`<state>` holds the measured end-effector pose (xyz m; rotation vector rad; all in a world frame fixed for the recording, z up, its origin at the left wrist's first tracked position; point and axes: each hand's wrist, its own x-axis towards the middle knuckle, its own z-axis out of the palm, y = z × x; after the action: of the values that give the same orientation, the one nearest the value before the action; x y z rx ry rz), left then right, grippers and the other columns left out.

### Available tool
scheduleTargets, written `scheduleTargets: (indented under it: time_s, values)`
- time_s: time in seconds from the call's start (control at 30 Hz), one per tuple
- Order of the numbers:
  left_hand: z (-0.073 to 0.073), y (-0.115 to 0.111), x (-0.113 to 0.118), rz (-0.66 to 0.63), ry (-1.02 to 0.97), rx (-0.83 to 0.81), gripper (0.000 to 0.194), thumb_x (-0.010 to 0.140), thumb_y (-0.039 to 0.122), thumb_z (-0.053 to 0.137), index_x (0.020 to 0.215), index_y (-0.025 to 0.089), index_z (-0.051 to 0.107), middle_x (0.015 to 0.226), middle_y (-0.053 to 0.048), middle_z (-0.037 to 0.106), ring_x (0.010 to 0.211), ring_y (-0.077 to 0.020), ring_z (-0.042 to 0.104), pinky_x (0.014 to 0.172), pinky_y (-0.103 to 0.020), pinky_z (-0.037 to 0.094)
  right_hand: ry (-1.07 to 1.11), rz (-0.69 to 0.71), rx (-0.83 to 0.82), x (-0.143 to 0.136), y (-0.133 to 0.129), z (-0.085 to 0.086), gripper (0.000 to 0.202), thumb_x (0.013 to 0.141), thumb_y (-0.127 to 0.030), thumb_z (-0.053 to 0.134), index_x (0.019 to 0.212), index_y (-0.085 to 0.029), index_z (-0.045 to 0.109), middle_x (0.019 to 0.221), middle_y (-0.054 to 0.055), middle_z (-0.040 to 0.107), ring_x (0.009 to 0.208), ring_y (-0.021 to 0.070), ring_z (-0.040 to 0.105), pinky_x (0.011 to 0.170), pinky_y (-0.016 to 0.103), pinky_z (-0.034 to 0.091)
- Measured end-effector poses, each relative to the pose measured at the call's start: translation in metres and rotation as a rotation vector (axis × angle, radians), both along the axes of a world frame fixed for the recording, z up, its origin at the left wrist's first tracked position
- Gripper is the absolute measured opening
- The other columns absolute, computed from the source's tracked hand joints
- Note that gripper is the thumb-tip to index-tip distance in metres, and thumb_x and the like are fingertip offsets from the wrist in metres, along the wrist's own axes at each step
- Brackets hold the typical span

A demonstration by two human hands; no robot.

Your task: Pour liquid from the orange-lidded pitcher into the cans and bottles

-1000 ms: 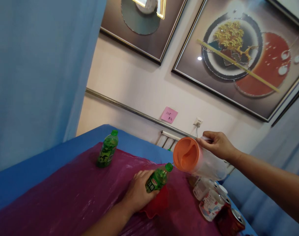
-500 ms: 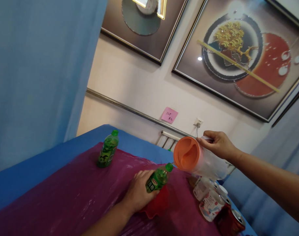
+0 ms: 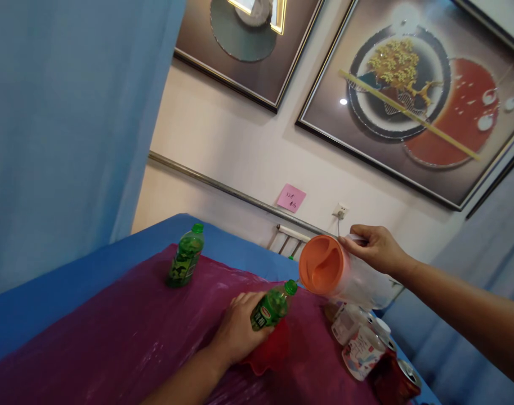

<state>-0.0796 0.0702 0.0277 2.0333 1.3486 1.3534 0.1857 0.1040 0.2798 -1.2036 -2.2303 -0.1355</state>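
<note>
My left hand [image 3: 240, 329] is wrapped round a green-labelled plastic bottle [image 3: 271, 308], tilted to the right over a red bowl with a wavy rim [image 3: 267, 351]. In my right hand [image 3: 377, 247] is the handle of a clear plastic pitcher [image 3: 360, 281] with an orange lid [image 3: 321, 264]. The pitcher lies tipped on its side, lid facing left. Its lid edge is close to the bottle's green mouth, and a thin trickle seems to show between them. A second green bottle [image 3: 184, 256] stands upright at the back left.
Clear jars with printed labels [image 3: 363, 351] and a red can [image 3: 398, 382] stand along the table's right edge. A magenta plastic sheet [image 3: 125, 332] covers much of the blue tabletop [image 3: 223, 239]. Blue curtains [image 3: 71, 124] hang on both sides; a metal rail [image 3: 223, 185] runs along the wall.
Almost nothing differs. Both hands keep their hold on the bottle and the pitcher; the pitcher's lid has shifted only very slightly.
</note>
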Motion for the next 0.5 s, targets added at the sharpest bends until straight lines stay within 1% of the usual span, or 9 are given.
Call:
scheduleTargets:
  time_s: [0.23,0.5]
  values:
    - [0.0023,-0.0011,-0.0006,-0.005,0.000,-0.041,0.059,0.066,0.023,0.079,0.123,0.025,0.065,0.120,-0.007,0.071,0.112,-0.0299,0.060,0.102,-0.045,0.043,-0.008,-0.012,0.009,-0.0001,-0.0016,0.0008,0.051,0.083,-0.055,0.060,0.057,-0.024,0.028,0.056,-0.006,0.023,0.053,0.0100,0.023,0.048,0.027,0.017]
    - [0.0031,-0.0012,-0.0001,0.008,0.014,-0.040,0.057,0.066,0.022,0.079,0.121,0.024,0.066,0.119,-0.007,0.071,0.111,-0.0297,0.061,0.100,-0.044,0.044,-0.015,0.005,0.025,0.0005,-0.0013,0.0013,0.052,0.085,-0.055,0.060,0.057,-0.024,0.029,0.056,-0.006,0.024,0.053,0.0098,0.024,0.047,0.026,0.018]
